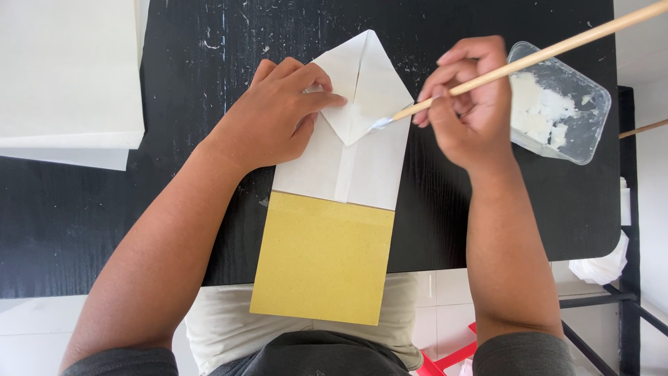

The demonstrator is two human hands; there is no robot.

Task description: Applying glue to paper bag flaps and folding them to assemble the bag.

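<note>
Head view, looking straight down: the left hand (278,115) lies flat, fingers spread, pressing down the folded white paper (351,139) on the black worktop (104,209). The paper's top is folded to a point, with a triangular flap pointing down its middle. The right hand (470,104) pinches a thin wooden brush (529,59), fingers closed round the stick, and the whitened tip touches the flap's right edge. Below the white paper a yellow card sheet (321,261) overhangs the worktop's near edge. To the right, just beyond the right hand, sits a clear plastic tub (563,104) with white paste. Top left, a stack of white sheets (69,76) lies well apart.
</note>
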